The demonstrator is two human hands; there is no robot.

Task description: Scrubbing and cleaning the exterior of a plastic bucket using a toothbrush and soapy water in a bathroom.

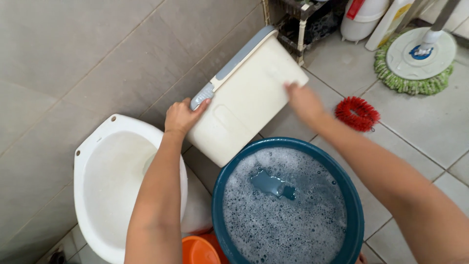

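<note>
A cream rectangular plastic bin (244, 100) with a grey rim hangs tilted above the floor, between the wall and a basin. My left hand (181, 116) grips its grey rim at the lower left corner. My right hand (304, 100) presses against its far right side and looks blurred. Just below the bin stands a round dark teal basin (354, 205) full of soapy, foamy water.
A white toilet bowl (105, 188) sits at the lower left against the tiled wall. An orange container (198, 250) lies by the basin. A red scrubber (357, 113), a green-fringed spin mop head (415, 61), white bottles (364, 17) and a rack (298, 22) stand at the upper right.
</note>
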